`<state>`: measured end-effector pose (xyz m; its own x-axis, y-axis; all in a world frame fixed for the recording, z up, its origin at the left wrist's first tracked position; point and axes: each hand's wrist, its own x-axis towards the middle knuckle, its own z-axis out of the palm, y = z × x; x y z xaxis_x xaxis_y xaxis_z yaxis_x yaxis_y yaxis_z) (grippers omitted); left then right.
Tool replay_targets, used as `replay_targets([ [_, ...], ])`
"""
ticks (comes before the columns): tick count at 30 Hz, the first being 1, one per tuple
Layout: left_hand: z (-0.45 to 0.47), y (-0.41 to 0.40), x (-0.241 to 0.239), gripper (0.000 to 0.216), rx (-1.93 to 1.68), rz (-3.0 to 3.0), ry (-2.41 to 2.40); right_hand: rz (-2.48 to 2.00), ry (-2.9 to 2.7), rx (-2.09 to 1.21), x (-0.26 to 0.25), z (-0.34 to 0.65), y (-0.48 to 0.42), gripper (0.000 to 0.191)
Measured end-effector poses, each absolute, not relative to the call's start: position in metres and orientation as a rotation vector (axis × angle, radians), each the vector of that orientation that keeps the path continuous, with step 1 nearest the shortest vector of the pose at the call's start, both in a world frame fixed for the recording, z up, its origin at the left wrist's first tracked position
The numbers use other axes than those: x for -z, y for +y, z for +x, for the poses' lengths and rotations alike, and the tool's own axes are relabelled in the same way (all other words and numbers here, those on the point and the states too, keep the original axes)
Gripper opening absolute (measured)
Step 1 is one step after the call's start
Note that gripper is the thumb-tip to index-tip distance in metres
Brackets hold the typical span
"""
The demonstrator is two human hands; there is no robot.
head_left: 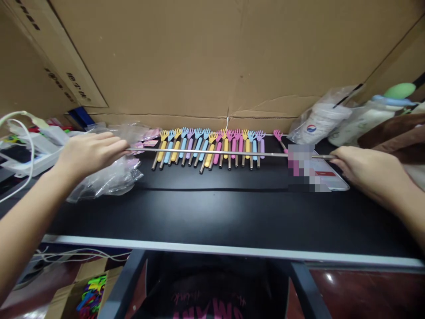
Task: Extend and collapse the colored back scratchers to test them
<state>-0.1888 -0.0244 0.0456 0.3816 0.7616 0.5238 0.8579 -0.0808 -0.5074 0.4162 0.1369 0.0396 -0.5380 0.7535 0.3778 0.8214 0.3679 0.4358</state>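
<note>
A telescopic back scratcher [199, 152], drawn out to a long thin metal rod, stretches level across the view above the desk. My left hand [91, 153] is closed round one end and my right hand [368, 173] grips the other; both ends are hidden inside the fists. Behind and below the rod lies a row of short back scratchers [217, 153] with yellow, blue, purple and pink claws, heads toward the back wall. One pink back scratcher [279, 135] lies apart to the right, its lower part behind a blurred patch.
Crumpled clear plastic bags [109, 179] lie by my left hand, near a white power strip with cables [49, 146]. A bagged cup [320, 122] and a pale bottle [368, 117] stand at right. Cardboard [212, 57] walls the back. Below, a carton [63, 297] holds colourful pieces.
</note>
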Motion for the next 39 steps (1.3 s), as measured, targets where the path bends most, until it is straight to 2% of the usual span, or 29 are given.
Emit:
replay_targets([
  [4, -0.197, -0.031, -0.044, 0.04, 0.151, -1.838, -1.475, -1.402, -2.48, 0.934, -0.047, 0.425, 0.128, 0.03],
  [9, -0.191, -0.022, -0.038, 0.037, 0.301, -1.992, -1.505, -1.549, -2.605, 0.761, -0.057, 0.414, 0.12, 0.026],
  [14, -0.202, -0.017, -0.035, 0.037, 0.313, -2.022, -1.524, -1.616, -2.603, 0.845, -0.051, 0.406, 0.128, 0.02],
  [17, -0.197, -0.017, -0.038, 0.036, 0.372, -2.03, -1.526, -1.453, -2.647, 0.943, -0.046, 0.393, 0.129, 0.03],
  [20, -0.163, -0.011, -0.041, 0.035, 0.4, -2.064, -1.428, -1.148, -2.638, 0.957, -0.042, 0.36, 0.118, 0.049],
  [22, -0.124, -0.005, -0.041, 0.037, 0.329, -2.088, -1.327, -1.002, -2.63, 0.903, -0.039, 0.326, 0.104, 0.054],
  [27, -0.017, 0.002, -0.027, 0.031, 0.37, -2.231, -1.103, -0.865, -2.721, 0.801, -0.035, 0.246, 0.057, 0.04],
  [30, 0.013, 0.002, -0.022, 0.032, 0.4, -2.274, -1.14, -0.845, -2.757, 0.755, -0.035, 0.227, 0.042, 0.032],
  [39, 0.002, -0.004, -0.036, 0.031, 0.396, -2.239, -1.109, -0.791, -2.669, 0.809, -0.034, 0.236, 0.053, 0.043],
])
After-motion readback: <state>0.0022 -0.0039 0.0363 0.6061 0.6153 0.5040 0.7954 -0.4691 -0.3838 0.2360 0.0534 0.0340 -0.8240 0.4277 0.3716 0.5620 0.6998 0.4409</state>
